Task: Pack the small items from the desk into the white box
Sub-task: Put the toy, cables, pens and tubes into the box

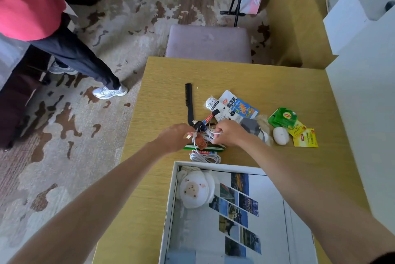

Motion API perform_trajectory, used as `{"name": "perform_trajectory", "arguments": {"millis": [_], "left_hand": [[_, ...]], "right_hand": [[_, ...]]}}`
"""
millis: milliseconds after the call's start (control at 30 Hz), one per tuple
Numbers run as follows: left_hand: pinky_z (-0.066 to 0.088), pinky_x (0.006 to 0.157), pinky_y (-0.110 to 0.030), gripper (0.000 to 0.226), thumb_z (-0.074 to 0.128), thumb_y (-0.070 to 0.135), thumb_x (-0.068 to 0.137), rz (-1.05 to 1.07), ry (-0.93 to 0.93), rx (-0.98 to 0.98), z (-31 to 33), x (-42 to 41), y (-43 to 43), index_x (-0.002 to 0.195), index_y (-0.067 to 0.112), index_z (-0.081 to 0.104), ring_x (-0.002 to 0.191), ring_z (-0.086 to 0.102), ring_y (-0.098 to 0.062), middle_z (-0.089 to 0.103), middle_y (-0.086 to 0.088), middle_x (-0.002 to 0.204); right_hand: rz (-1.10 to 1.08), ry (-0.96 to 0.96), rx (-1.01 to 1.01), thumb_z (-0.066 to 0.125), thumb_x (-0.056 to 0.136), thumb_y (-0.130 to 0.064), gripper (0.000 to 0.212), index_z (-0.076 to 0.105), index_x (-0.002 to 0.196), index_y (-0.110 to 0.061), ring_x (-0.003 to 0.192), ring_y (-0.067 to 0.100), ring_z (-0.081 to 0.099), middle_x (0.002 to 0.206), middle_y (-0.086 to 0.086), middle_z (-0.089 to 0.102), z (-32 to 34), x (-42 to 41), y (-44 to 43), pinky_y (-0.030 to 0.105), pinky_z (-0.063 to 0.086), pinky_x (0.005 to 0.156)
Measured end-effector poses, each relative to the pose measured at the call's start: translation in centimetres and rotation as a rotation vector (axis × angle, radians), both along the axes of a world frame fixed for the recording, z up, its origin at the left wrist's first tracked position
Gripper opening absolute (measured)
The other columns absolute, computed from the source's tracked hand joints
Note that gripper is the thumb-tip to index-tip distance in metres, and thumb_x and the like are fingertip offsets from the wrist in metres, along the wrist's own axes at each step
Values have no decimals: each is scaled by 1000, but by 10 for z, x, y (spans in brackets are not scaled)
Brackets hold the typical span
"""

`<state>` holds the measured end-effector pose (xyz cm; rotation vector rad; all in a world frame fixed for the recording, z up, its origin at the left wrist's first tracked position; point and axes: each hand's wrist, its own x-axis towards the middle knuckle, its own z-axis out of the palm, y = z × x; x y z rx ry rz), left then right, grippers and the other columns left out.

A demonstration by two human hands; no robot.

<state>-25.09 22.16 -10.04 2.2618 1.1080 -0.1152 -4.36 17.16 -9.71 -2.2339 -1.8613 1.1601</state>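
Both hands work mid-worktop over the heap of small items. The left hand (175, 138) and the right hand (231, 133) each have their fingers curled in a pinch on the white cable (205, 156), which is tangled between them. Its loose coil lies on the worktop (277, 84) just beyond the far wall of the white box (171, 199). The box sits open at the near edge and holds a plush sheep (194, 189) in its far left corner. A black comb (189, 101) lies beyond the left hand, and a snack packet (240, 104) lies beyond the right. Toward the right edge lie green Lipton sachets (282, 117), yellow Lipton sachets (304, 136) and a white oval case (280, 135).
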Motion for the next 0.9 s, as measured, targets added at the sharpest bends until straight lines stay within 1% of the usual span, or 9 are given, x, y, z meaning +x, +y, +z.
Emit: {"name": "perform_trajectory", "arguments": {"millis": [33,100,233,333,400,500,600,733,900], "left_hand": [[43,85,-25,31,54,19,92,2,4,-2,3,-1,-1,123,21,57,97,57,-13,59,2,126],[44,84,-23,32,56,16,90,-11,4,7,12,-1,-1,121,22,58,92,53,-8,60,3,125],[52,83,-28,25,59,15,88,-30,-33,79,29,10,4,112,22,62,93,57,-9,64,2,117],[50,83,-29,23,60,19,89,-96,-23,140,37,33,9,111,23,63,99,58,-13,63,4,117],[48,85,-30,25,55,13,91,-195,3,128,39,50,10,113,21,63,104,57,-14,61,3,119],[49,88,-37,33,46,8,91,-263,70,160,42,75,11,115,22,62,110,55,-16,62,3,118],[51,85,-44,31,40,19,92,-166,213,201,39,94,13,118,20,57,107,58,-24,62,-3,114],[52,80,-39,35,54,38,85,-292,447,261,29,100,8,110,14,57,104,56,-26,57,-8,113],[50,87,-36,42,65,40,83,-377,508,219,15,93,12,121,25,55,108,59,-21,64,1,113]], "right_hand": [[-20,39,4,70,74,-18,19,53,66,-16,65,17,53,73,2,60,3,2,-2,28,39,56],[-64,132,30,71,76,-18,17,55,70,-20,67,10,53,79,-3,61,11,8,-8,24,38,55],[-155,228,41,74,79,-24,15,61,80,-16,70,8,54,80,-8,61,19,27,-22,24,38,60],[-298,301,54,77,76,-28,22,58,75,-16,65,9,53,72,-5,60,26,47,-35,24,39,60],[-412,348,67,80,73,-30,26,58,72,-17,63,7,53,68,-6,59,31,57,-44,23,37,58],[-660,559,19,81,75,-23,19,64,81,-16,68,10,59,78,2,65,37,69,-53,22,44,53],[-775,807,-4,77,78,-13,25,65,100,-13,71,10,65,89,5,69,44,74,-62,22,49,54],[-852,1190,-5,64,83,6,37,62,115,-13,81,14,72,93,2,74,45,77,-71,27,56,67],[-908,1391,-4,42,89,17,46,58,126,-6,82,15,62,94,7,61,55,76,-68,31,52,75]]}}
